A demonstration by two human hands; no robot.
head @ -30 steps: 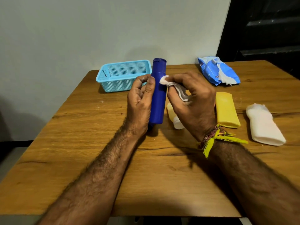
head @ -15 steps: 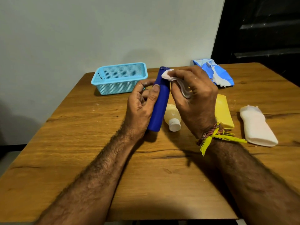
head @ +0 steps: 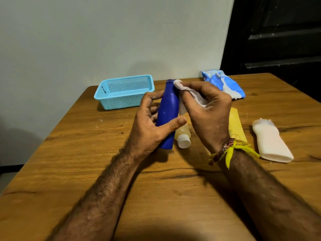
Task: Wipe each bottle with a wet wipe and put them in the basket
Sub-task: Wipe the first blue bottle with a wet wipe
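Blue bottle (head: 167, 108) within left-hand fingers (head: 152, 98)

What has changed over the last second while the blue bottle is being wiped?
The right hand slid the wet wipe from the upper body of the blue bottle up to its cap end. The left hand kept its grip on the bottle. The basket, wipe pack and the three bottles lying on the table were untouched.

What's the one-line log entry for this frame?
step: wiping | left hand: grips blue bottle | right hand: presses wet wipe near cap | basket: empty
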